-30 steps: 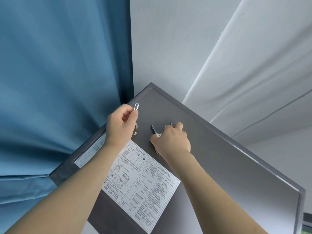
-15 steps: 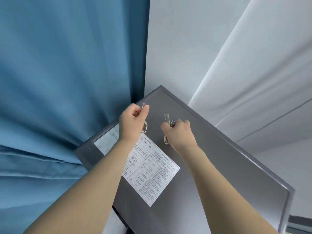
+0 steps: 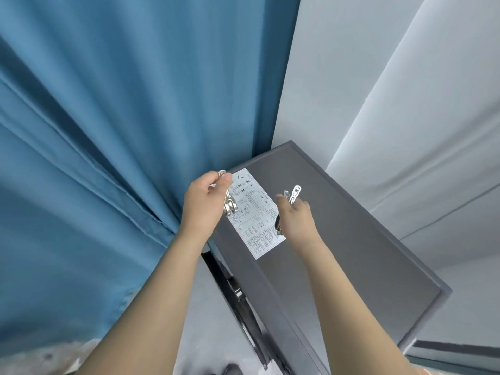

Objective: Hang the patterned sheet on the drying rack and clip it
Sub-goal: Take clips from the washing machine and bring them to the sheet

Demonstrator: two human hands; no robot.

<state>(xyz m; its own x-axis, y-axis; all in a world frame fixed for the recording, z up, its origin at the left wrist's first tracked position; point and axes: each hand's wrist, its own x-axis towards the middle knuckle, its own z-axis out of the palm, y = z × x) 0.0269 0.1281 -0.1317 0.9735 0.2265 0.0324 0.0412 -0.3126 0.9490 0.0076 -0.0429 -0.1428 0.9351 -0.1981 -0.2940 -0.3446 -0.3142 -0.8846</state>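
two metal clips are in your hands, one in each, held up over the top of a tall grey cabinet (image 3: 351,239). your left hand (image 3: 203,204) has its fingers (image 3: 226,177) closed around a clip (image 3: 229,205) whose long axis runs roughly up and down, one end poking out above the thumb and the jaws hanging below the palm. your right hand (image 3: 296,215) pinches a second clip (image 3: 292,195), its handles pointing up and away from you. a printed label (image 3: 257,228) is stuck to the cabinet top beneath both hands. a blue curtain (image 3: 121,131) hangs to your left. the patterned sheet and the drying rack are not in view, so i cannot tell which hand is nearer to them; you likely need to turn to find them before clipping.
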